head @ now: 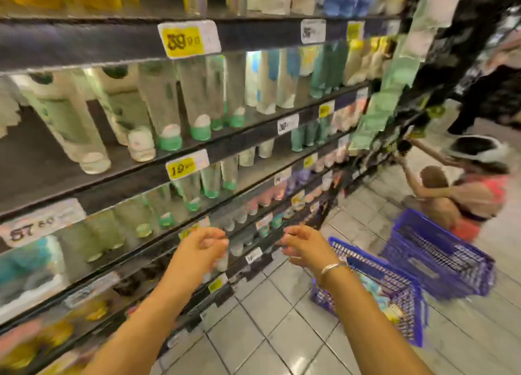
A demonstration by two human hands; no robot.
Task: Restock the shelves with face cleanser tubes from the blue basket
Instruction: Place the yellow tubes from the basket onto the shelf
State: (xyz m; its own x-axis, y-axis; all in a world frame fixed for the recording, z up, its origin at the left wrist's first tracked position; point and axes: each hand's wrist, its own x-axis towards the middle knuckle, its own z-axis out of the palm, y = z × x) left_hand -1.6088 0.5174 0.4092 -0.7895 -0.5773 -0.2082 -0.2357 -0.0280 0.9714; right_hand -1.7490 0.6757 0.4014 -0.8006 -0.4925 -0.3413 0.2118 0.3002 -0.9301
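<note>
left hand [201, 243] curled, seemingly gripping a pale tube [222, 261], blurred | right hand [303, 246] loosely curled, holding nothing, metal bangle [332, 269] on wrist | translucent green-capped tubes [169, 112] upright on dark shelves [253, 130] | blue basket [394, 293], wire-mesh, on glossy tiled floor [267, 318] just right

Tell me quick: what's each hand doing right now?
Left hand: fingers curled, apparently on a tube; too blurred to confirm.
Right hand: loosely curled, holding nothing visible.

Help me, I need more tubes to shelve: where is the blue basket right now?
In the head view, the blue basket sits on the tiled floor at lower right, just beyond the right hand, with a second blue basket behind it.
</note>
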